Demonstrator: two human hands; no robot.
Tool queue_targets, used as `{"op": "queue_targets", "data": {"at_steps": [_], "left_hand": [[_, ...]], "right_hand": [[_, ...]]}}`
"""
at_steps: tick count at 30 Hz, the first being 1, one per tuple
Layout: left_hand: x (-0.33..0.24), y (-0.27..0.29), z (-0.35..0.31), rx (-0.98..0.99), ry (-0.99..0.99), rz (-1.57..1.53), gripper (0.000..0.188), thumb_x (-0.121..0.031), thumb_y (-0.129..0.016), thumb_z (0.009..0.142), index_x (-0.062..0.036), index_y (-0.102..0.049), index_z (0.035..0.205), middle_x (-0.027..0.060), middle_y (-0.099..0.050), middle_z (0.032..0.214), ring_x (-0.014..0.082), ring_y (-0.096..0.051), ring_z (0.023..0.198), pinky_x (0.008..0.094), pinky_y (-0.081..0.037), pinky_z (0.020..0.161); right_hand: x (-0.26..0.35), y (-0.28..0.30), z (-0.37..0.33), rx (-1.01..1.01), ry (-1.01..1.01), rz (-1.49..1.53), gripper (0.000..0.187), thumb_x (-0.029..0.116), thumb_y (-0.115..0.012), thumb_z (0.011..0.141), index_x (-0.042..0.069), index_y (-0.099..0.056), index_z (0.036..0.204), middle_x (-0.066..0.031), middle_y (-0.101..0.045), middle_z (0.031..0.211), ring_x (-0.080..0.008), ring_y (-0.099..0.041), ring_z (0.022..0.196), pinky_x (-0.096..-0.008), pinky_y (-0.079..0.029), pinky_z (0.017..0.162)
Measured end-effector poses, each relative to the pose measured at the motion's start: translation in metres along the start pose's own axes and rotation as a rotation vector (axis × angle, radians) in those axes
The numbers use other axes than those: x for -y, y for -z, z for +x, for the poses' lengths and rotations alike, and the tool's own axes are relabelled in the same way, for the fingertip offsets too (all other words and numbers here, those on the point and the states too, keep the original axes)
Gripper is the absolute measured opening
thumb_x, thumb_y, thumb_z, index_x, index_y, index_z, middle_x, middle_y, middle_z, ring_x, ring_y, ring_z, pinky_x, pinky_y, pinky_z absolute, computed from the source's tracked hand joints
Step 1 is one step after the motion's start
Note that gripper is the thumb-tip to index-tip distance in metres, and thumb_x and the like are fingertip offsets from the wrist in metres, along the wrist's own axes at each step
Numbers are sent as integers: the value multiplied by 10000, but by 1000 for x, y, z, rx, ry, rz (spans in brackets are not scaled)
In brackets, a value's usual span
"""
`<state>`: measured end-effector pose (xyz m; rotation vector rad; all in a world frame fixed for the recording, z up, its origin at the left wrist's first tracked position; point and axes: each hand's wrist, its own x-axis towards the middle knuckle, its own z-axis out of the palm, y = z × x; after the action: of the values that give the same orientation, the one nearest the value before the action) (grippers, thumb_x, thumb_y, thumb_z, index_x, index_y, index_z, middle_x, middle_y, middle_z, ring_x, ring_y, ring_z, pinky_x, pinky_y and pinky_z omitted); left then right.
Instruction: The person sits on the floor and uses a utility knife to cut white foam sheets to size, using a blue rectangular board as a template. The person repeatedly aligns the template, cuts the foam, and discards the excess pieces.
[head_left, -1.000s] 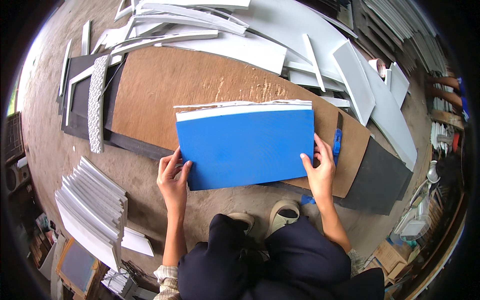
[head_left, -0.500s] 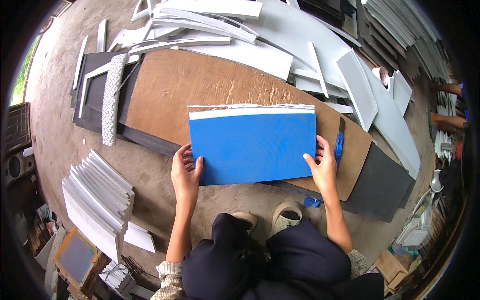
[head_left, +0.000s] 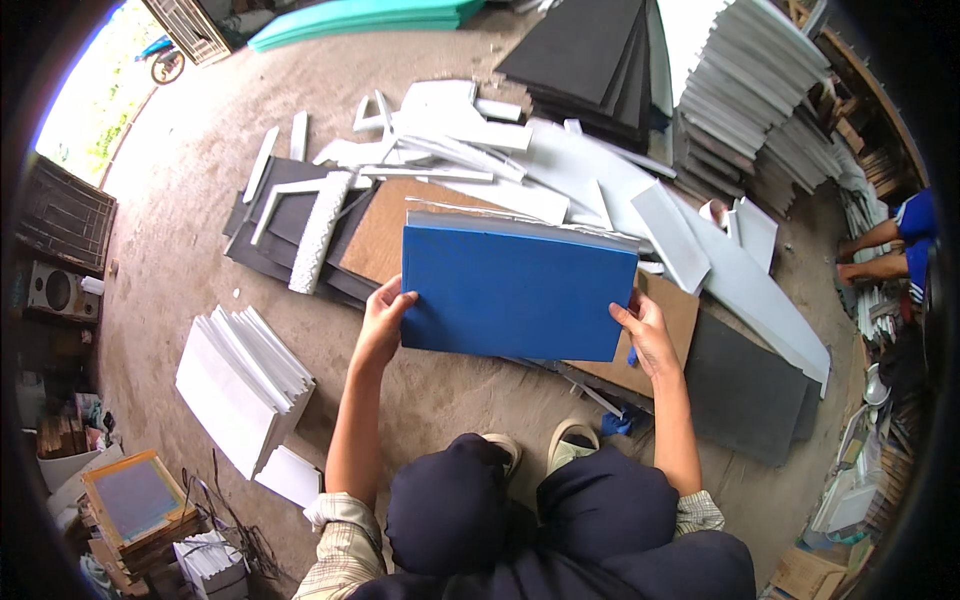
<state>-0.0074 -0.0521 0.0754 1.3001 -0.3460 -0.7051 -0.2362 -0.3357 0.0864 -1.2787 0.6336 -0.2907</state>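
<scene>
Blue sheet [head_left: 518, 292] serving as landmark: rectangular, being held up above the brown board [head_left: 385, 232] on the floor. Well left of the sheet, a stack of white panels [head_left: 240, 380] is lying on the concrete. Left hand [head_left: 382, 320] is gripping the sheet's left edge, fingers curled over it. Right hand [head_left: 646, 332] is clamping the sheet's right edge, thumb on its face. Right of the sheet, long white strips [head_left: 740, 285] are overlapping a dark grey slab [head_left: 745, 390]. Beyond the sheet, white offcuts [head_left: 440, 135] are lying scattered.

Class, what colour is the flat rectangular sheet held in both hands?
Blue, seen in the head view: the flat rectangular sheet.
</scene>
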Motion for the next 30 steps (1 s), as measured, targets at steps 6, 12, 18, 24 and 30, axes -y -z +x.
{"op": "queue_targets", "data": {"at_steps": [6,12,18,24,30], "left_hand": [[-101,-29,7,108,-79,-252,574,-380,-595,783,-62,-449,1238,68,-542,1116,161,-530,1002,304,-437,852],[-103,-100,-2,215,-209,-463,497,-397,-507,843,-44,-441,1187,81,-513,1144,235,-482,1072,414,-396,901],[-32,-137,5,-196,-125,-352,461,-126,-698,714,21,-471,1088,95,-553,978,195,-561,877,315,-460,780],[43,-87,46,-140,430,68,364,-172,-688,674,24,-555,952,94,-591,821,169,-585,711,286,-487,635],[90,-62,69,-134,462,155,328,-184,-688,660,6,-589,908,80,-590,803,153,-581,698,277,-480,624]], "right_hand": [[64,-33,-33,-33,155,219,385,119,-664,774,23,-493,1105,-50,-577,1022,-150,-557,917,-273,-444,782],[65,-62,-34,-77,127,457,393,154,-674,773,75,-485,1108,-17,-556,1001,-147,-544,899,-284,-434,789],[15,-53,-33,37,-29,380,403,133,-653,788,86,-425,1117,-27,-524,1014,-158,-525,933,-329,-423,828],[-67,7,-13,-410,132,22,419,126,-615,809,57,-398,1161,-77,-452,1096,-148,-465,945,-305,-396,861],[-83,-30,34,-166,275,-390,256,9,-616,763,27,-494,987,-81,-538,928,-157,-557,854,-287,-486,744]]}}
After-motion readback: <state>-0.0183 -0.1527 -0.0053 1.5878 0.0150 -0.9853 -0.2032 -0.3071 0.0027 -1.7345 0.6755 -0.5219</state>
